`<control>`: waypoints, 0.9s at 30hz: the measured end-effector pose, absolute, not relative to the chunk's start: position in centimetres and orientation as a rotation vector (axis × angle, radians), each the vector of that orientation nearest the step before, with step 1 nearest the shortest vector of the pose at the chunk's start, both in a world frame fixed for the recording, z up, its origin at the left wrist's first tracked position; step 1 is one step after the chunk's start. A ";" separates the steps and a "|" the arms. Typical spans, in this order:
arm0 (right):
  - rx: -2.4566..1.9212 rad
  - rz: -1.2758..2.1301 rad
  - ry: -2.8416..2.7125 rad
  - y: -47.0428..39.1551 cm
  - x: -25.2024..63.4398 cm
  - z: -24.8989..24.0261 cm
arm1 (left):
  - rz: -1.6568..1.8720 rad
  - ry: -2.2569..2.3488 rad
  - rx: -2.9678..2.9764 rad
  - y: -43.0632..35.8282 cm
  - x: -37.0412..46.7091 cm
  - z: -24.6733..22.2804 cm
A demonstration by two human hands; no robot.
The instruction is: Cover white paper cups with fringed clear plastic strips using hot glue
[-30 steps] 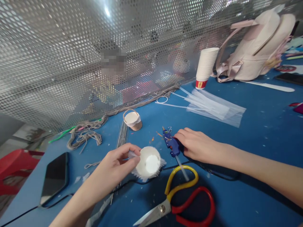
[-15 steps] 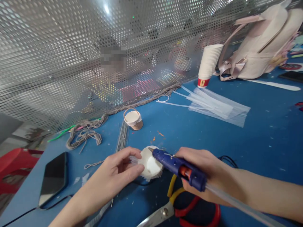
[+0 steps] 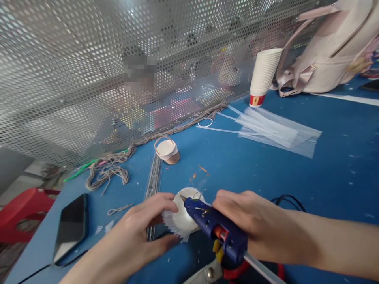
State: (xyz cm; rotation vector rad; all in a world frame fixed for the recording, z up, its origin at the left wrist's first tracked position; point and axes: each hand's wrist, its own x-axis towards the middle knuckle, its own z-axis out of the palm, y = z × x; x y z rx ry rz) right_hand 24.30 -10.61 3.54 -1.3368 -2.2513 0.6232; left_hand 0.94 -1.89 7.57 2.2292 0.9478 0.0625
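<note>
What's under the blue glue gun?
Below the glue gun, the white cup and scissors partly show. The gun covers some of the cup and, with the right hand, much of the scissors.

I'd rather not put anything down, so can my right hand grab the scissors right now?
Probably not: your right hand is gripping the blue glue gun, which also hides part of the scissors from this view.

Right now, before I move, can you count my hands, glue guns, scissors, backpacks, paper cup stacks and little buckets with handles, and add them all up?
Hands, left and right: 2
Hot glue gun: 1
Scissors: 1 pair
Backpack: 1
Paper cup stack: 1
Little handled bucket: 1
Total: 7
</note>
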 end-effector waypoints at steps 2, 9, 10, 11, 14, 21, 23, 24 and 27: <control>-1.327 0.572 -2.299 -10.6 24.3 3.5 | 0.082 0.909 2.296 -1.9 0.8 7.5; -1.208 0.126 -2.547 -10.8 24.7 4.5 | 0.046 0.862 2.449 -2.2 1.0 8.0; -1.191 0.085 -2.560 -10.8 24.6 4.6 | 0.044 0.856 2.457 -2.3 1.0 8.1; -1.177 0.054 -2.570 -10.8 24.6 4.6 | 0.049 0.849 2.465 -2.4 1.0 8.1; -1.149 -0.009 -2.586 -10.7 24.5 4.6 | 0.074 0.836 2.481 -2.6 1.0 8.1; -1.158 -0.110 -2.595 -10.9 24.2 3.9 | 0.218 0.842 2.536 -2.8 1.6 8.1; -1.159 -0.204 -2.591 -11.1 24.1 3.6 | 0.230 0.829 2.540 -2.8 1.9 8.1; -1.165 -0.252 -2.587 -11.2 24.1 3.5 | 0.235 0.823 2.540 -2.8 1.9 8.2; -1.199 -0.316 -2.579 -11.4 23.9 3.3 | 0.241 0.820 2.537 -2.8 1.9 8.0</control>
